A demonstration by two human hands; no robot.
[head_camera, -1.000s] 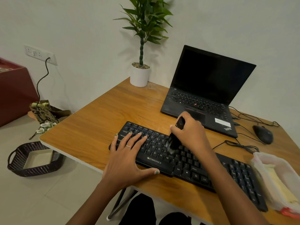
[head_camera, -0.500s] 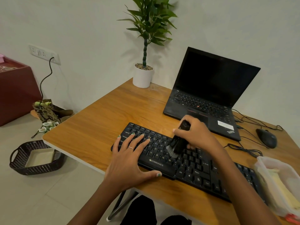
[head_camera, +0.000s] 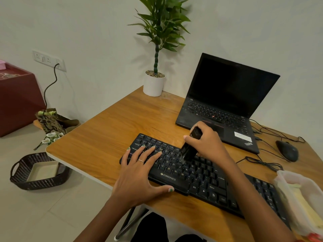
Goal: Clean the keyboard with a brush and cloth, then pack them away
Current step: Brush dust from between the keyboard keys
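A black keyboard (head_camera: 197, 179) lies across the front of the wooden desk (head_camera: 108, 137). My left hand (head_camera: 139, 173) rests flat on its left end, fingers spread over the keys and thumb along the front edge. My right hand (head_camera: 208, 144) grips a black brush (head_camera: 189, 147) by its handle, with the bristles down on the upper key rows near the middle of the keyboard. A pale yellow cloth (head_camera: 305, 206) lies inside a clear plastic container (head_camera: 286, 194) at the desk's right edge.
An open black laptop (head_camera: 227, 95) stands behind the keyboard, with a black mouse (head_camera: 286, 151) and loose cables (head_camera: 262, 163) to its right. A white potted plant (head_camera: 153, 84) stands at the back. On the floor to the left sits a dark woven basket (head_camera: 22, 172).
My right hand has swept the brush from the lower middle keys up and right toward the upper rows. My left hand has stayed flat on the keyboard's left end.
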